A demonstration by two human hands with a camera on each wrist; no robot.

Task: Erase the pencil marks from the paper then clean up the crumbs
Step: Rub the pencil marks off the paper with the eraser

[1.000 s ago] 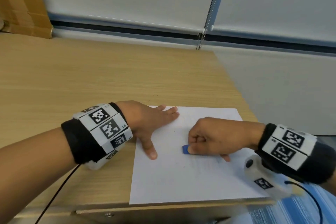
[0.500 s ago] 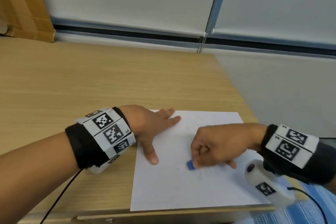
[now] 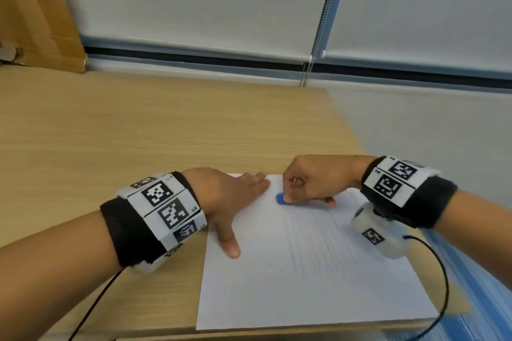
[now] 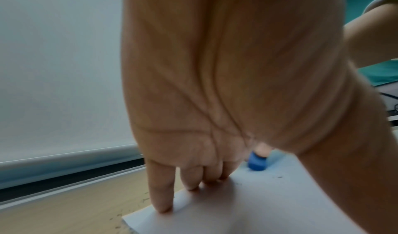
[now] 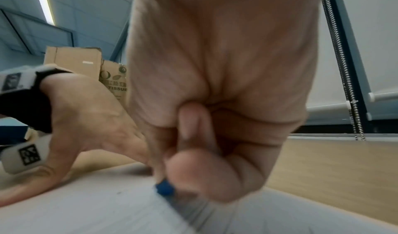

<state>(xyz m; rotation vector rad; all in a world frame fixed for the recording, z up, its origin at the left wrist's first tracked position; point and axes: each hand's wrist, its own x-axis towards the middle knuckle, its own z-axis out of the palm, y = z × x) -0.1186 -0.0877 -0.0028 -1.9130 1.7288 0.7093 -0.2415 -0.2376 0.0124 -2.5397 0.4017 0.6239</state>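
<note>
A white sheet of paper point(image 3: 304, 271) lies at the near right corner of the wooden table point(image 3: 138, 133). My left hand point(image 3: 235, 196) lies flat on its far left part, fingers straight and thumb spread toward me. My right hand point(image 3: 310, 183) pinches a small blue eraser point(image 3: 281, 199) and presses it on the paper near the far edge, just right of the left fingertips. The eraser point(image 4: 256, 163) shows past the left palm, and the eraser point(image 5: 164, 188) peeks out under the right thumb. Faint grey streaks and a few dark crumbs point(image 4: 279, 177) lie on the sheet.
A cardboard box point(image 3: 36, 16) stands at the table's far left corner. Window blinds with a bead chain point(image 3: 318, 36) run behind the table. The table's right edge lies just beyond the paper, with a blue striped surface point(image 3: 476, 285) below. Cables hang from both wrist cameras.
My right hand has slid the eraser away from me, from the middle of the sheet up to near its far edge. The left hand has stayed pressed on the paper.
</note>
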